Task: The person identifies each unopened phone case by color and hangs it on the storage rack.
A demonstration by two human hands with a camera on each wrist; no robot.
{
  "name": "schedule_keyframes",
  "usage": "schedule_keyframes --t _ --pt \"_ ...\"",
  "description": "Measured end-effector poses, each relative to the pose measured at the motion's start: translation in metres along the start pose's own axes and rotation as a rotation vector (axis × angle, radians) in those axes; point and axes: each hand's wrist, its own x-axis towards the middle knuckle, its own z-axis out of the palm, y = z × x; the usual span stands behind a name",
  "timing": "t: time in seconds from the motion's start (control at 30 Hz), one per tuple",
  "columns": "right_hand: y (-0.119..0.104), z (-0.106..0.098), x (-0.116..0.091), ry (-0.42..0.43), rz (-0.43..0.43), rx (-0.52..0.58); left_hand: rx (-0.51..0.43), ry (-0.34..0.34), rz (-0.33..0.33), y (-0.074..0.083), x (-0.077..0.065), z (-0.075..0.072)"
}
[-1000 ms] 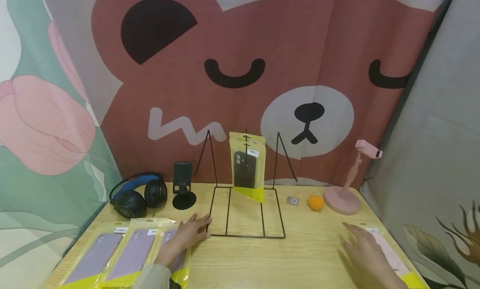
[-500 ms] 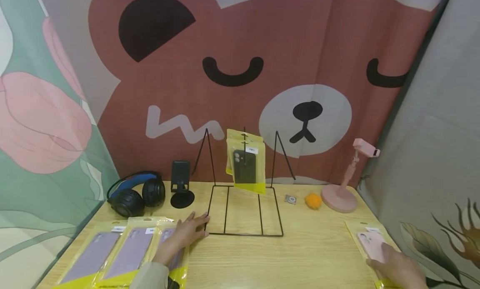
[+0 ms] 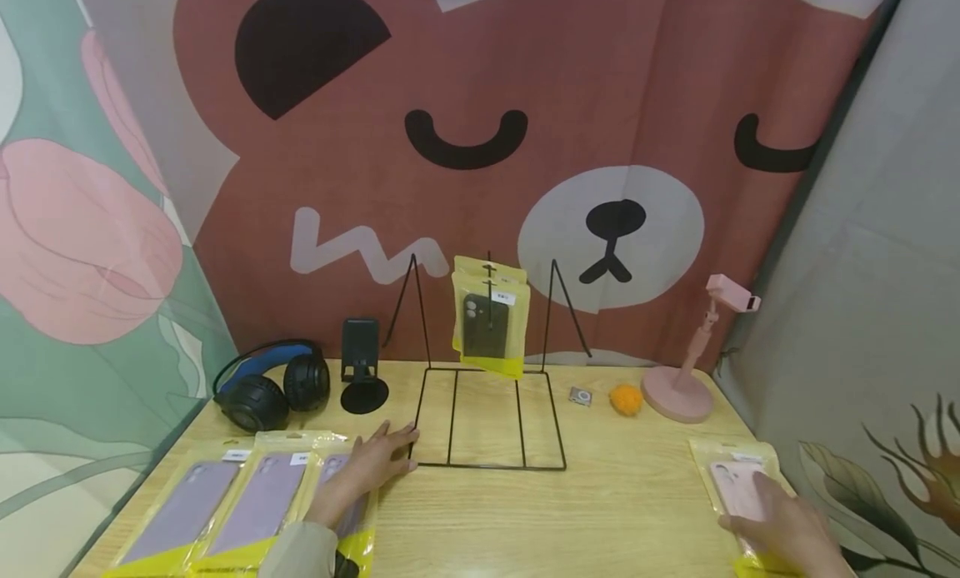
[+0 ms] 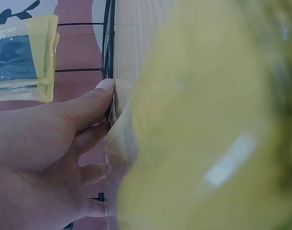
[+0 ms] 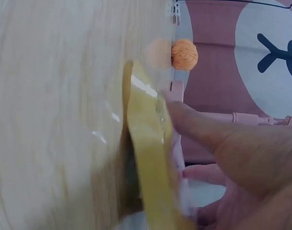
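My right hand (image 3: pixel 787 524) grips a pink phone case (image 3: pixel 737 488) in a clear, yellow-edged pouch at the table's right side. In the right wrist view the pouch (image 5: pixel 148 143) stands tilted, its near edge raised off the wood. My left hand (image 3: pixel 369 471) rests against the left front corner of a black wire display rack (image 3: pixel 487 466); in the left wrist view the thumb (image 4: pixel 106 85) touches the wire and the fingers lie fairly straight. Pouched black phone cases (image 3: pixel 486 328) hang from the rack's middle hook. Pouched purple phone cases (image 3: pixel 258 507) lie under and beside my left forearm.
Headphones (image 3: pixel 258 405) and a black phone stand (image 3: pixel 362 370) stand at the back left. Toward the back right are a small silver player (image 3: pixel 581 396), an orange yarn ball (image 3: pixel 626 400) and a pink stand (image 3: pixel 678 394). A bear-print curtain (image 3: pixel 600 103) hangs behind the table.
My right hand has moved down onto the pink case's pouch, taken hold of it and tilted it up slightly. The hanging pouches have swung a little. My left hand stays at the rack.
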Motion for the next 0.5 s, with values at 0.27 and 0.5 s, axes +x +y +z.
schedule_keyframes --t 0.27,0.5 --pt "0.003 -0.003 0.001 0.147 -0.123 0.13 0.011 -0.004 -0.004 -0.001 0.001 0.0" --pt "-0.011 -0.007 -0.01 0.289 -0.106 0.331 0.015 -0.006 -0.007 0.0 0.001 0.001"
